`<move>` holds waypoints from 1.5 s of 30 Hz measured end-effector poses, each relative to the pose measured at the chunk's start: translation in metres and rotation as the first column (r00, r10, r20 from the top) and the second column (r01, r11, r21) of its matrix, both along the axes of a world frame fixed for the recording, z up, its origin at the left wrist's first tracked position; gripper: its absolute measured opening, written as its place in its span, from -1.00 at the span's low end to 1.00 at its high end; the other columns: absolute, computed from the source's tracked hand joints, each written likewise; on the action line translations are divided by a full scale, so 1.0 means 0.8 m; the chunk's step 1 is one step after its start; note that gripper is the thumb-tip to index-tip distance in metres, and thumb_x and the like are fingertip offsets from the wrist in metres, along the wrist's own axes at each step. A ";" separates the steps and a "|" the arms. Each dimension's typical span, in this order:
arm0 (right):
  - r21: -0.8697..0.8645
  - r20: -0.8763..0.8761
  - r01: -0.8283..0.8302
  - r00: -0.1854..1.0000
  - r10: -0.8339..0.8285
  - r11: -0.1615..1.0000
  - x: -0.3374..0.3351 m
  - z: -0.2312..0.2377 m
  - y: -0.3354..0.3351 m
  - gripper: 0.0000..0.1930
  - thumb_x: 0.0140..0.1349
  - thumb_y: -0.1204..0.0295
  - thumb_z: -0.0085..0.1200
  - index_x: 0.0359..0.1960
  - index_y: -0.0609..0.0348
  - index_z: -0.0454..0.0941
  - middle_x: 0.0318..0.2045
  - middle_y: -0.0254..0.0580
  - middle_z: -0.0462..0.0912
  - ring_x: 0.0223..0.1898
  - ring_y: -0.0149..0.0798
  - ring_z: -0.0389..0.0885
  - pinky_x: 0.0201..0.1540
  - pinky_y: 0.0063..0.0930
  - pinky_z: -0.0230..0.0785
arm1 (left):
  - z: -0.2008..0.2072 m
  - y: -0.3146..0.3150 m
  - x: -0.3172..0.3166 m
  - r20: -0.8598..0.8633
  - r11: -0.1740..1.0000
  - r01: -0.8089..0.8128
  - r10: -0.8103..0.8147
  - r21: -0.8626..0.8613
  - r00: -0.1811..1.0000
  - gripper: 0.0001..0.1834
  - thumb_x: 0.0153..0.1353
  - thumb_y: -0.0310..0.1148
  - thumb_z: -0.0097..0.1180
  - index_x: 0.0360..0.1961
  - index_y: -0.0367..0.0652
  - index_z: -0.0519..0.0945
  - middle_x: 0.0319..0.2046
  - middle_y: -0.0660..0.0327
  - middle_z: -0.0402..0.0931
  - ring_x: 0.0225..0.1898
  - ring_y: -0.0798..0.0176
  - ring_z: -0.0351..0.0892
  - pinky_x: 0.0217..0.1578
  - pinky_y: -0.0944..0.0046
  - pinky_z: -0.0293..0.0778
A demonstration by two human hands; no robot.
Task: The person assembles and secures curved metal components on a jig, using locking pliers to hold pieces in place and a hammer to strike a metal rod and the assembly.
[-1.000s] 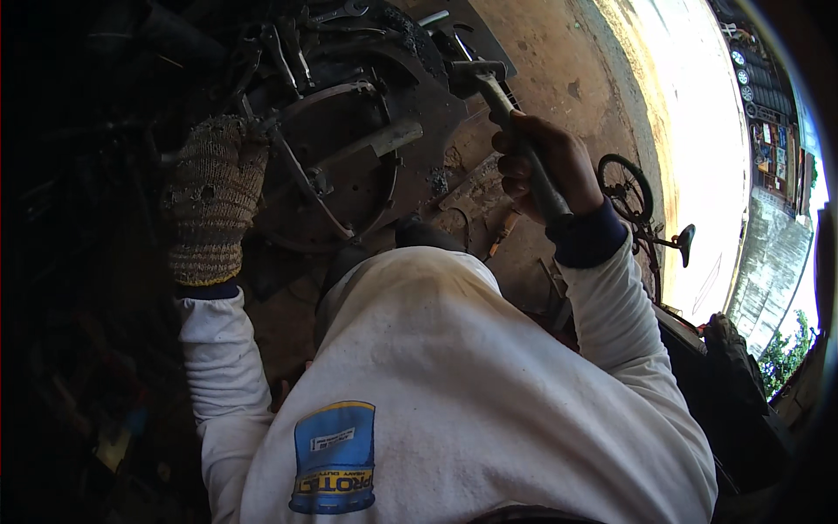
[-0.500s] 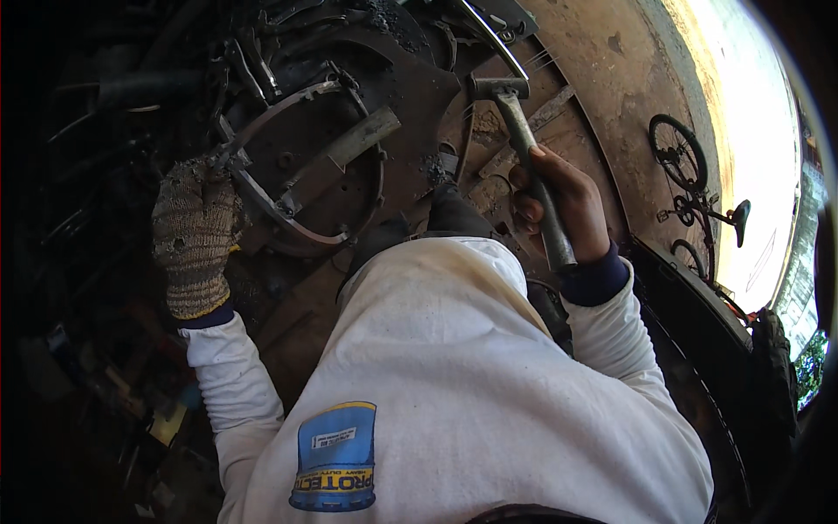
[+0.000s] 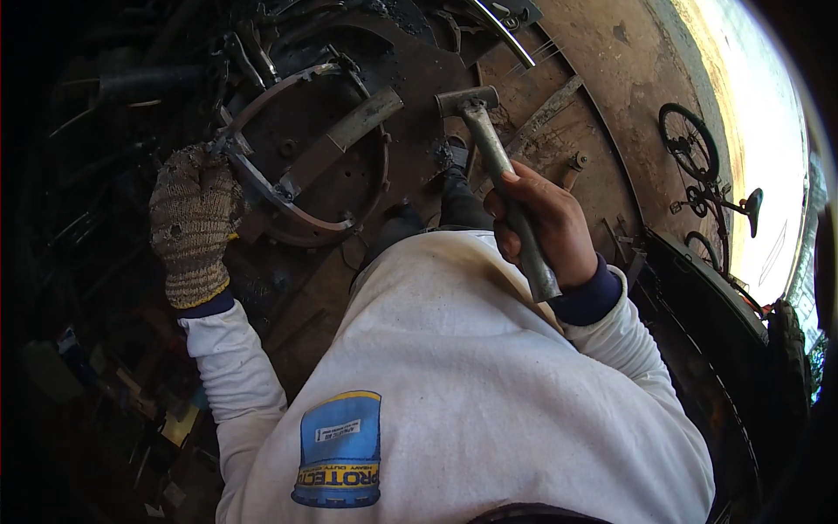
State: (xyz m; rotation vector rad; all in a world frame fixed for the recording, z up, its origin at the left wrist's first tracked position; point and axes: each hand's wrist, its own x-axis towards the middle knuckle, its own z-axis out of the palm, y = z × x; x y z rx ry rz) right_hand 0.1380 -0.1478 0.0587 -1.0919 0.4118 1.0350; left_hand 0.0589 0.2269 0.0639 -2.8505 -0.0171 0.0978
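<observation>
My right hand [image 3: 548, 223], bare, is closed round the metal pipe handle of a hammer [image 3: 494, 144]. The hammer's short cylindrical head points away from me, to the right of a curved metal frame [image 3: 323, 225]. My left hand [image 3: 196, 214] wears a dirty knitted glove with a yellow edge. Its fingers are curled on the frame's left corner, and the fingertips are partly hidden. The frame lies tilted on a dark steel work table [image 3: 419, 65], with its bent bars forming a rough loop. A grey metal bar [image 3: 367, 120] slants across its middle.
Dark metal scraps and tools [image 3: 249, 61] crowd the left and far side. A shiny metal rod [image 3: 502, 33] juts over the table's far right. On the right a bicycle [image 3: 698, 188] lies on the brown ground. My shod foot [image 3: 454, 155] is below the hammer head.
The hammer in my right hand has moved to the left, with its head closer to the frame. My left hand keeps its place on the frame's corner.
</observation>
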 end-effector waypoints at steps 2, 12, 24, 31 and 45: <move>-0.004 0.030 -0.007 1.000 0.007 1.000 -0.011 0.003 0.007 -0.78 0.41 0.25 -0.12 -0.22 0.15 0.33 -0.49 -0.27 0.47 -0.71 -0.47 0.45 -0.68 -0.66 0.32 | 0.004 -0.006 0.003 -0.011 0.997 0.040 -0.039 0.067 0.999 -0.77 0.18 -0.26 0.10 -0.16 -0.06 0.59 -0.20 0.15 0.55 -0.12 0.03 0.56 -0.11 0.04 0.51; 0.005 0.019 0.018 1.000 -0.018 1.000 -0.069 0.011 0.029 -0.78 0.41 0.24 -0.11 -0.25 0.14 0.34 -0.48 -0.26 0.47 -0.69 -0.47 0.47 -0.67 -0.66 0.33 | -0.003 -0.003 0.003 0.025 0.955 -0.216 0.226 -0.202 0.974 -0.75 0.29 -0.23 0.00 -0.10 -0.06 0.56 -0.19 0.11 0.55 -0.11 0.02 0.56 -0.07 0.01 0.49; 0.037 -0.008 0.070 0.998 -0.070 0.997 -0.101 -0.014 0.014 -0.71 0.40 0.19 -0.10 -0.27 0.18 0.43 -0.55 -0.30 0.47 -0.69 -0.49 0.43 -0.64 -0.63 0.30 | -0.013 0.013 -0.001 0.115 0.977 -0.089 0.113 -0.194 0.987 -0.64 0.23 -0.10 0.12 -0.01 0.01 0.58 -0.08 0.11 0.58 0.00 0.00 0.55 0.02 0.02 0.46; 0.057 -0.001 0.064 0.998 -0.064 0.996 -0.099 -0.035 -0.001 -0.69 0.37 0.21 -0.08 -0.07 0.21 0.40 -0.45 -0.23 0.50 -0.63 -0.44 0.46 -0.60 -0.59 0.32 | -0.017 0.020 0.001 0.104 0.936 -0.171 0.212 -0.308 0.972 -0.65 0.20 -0.14 0.17 -0.02 0.02 0.58 -0.07 0.12 0.58 -0.01 0.02 0.56 0.02 0.06 0.47; -0.016 -0.183 -0.262 0.950 0.255 0.965 -0.039 -0.095 -0.038 -0.62 0.45 0.09 -0.16 -0.05 0.18 0.43 -0.49 -0.24 0.51 -0.60 -0.39 0.48 -0.53 -0.52 0.37 | -0.016 0.025 -0.021 0.051 0.962 -0.195 0.208 -0.192 0.977 -0.63 0.10 -0.18 0.28 -0.03 0.10 0.62 0.04 0.26 0.51 0.03 0.10 0.54 0.04 0.11 0.52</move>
